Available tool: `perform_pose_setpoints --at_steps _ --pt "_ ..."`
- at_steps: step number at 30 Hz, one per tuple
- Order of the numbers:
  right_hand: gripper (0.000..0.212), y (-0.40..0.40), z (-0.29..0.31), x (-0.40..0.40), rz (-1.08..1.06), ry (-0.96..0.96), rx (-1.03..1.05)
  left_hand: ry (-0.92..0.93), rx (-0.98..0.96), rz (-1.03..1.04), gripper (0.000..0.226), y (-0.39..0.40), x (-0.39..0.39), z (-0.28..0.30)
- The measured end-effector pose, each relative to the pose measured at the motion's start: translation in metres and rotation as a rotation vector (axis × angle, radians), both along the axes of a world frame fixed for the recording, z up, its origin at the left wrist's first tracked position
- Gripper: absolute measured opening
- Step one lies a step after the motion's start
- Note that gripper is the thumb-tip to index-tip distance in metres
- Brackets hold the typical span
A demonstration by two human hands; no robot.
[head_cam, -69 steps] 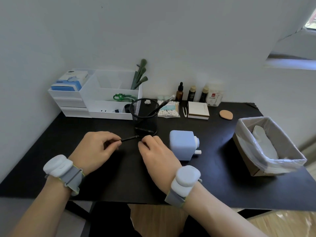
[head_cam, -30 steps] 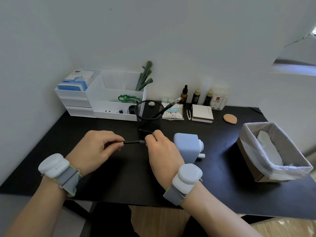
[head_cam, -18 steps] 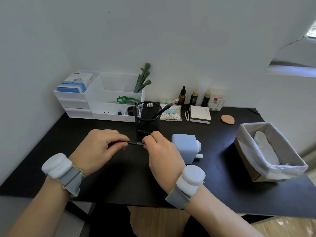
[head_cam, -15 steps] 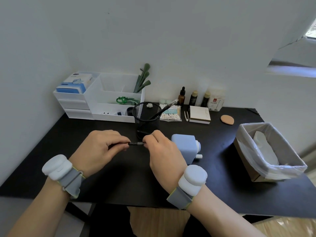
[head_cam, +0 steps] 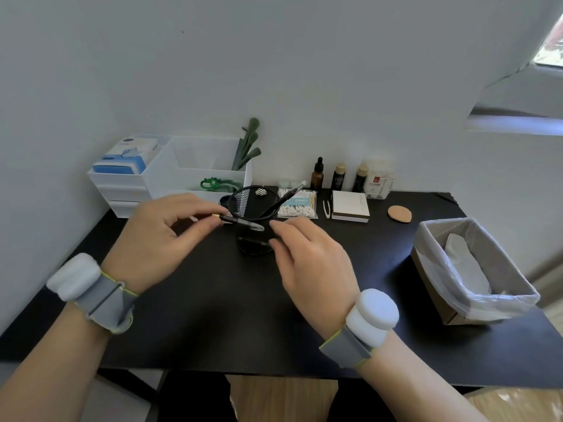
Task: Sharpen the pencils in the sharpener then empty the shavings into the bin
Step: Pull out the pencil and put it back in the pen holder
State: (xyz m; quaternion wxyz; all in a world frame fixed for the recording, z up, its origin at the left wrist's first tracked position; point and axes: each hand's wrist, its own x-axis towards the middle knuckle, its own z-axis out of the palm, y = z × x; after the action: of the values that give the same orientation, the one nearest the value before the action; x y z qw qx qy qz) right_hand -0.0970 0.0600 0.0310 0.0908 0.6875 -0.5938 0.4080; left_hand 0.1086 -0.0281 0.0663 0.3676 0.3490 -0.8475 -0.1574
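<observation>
left hand point(head_cam: 161, 239) pinching black pencil point(head_cam: 240, 222) at frame centre, pencil sticking out rightward over mesh cup point(head_cam: 254, 226), right hand point(head_cam: 310, 257) fingers loosely spread, just right of its tip, bin point(head_cam: 475, 275) at right edge

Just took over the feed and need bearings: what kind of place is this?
Probably a home desk or vanity corner: black tabletop against a white wall, white plastic drawer organiser, black mesh pen cup, small cosmetic bottles.

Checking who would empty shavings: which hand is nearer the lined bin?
Right. The right hand hovers mid-desk beside the mesh cup, with open desk between it and the lined bin; the left hand, pinching a pencil, is farther left.
</observation>
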Motion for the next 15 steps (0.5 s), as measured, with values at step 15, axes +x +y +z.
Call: perform_pose_setpoints --at_steps 15 --pt "0.022 0.023 -0.014 -0.055 -0.124 -0.006 0.029 -0.542 -0.055 0.209 0.014 -0.06 -0.076 0.028"
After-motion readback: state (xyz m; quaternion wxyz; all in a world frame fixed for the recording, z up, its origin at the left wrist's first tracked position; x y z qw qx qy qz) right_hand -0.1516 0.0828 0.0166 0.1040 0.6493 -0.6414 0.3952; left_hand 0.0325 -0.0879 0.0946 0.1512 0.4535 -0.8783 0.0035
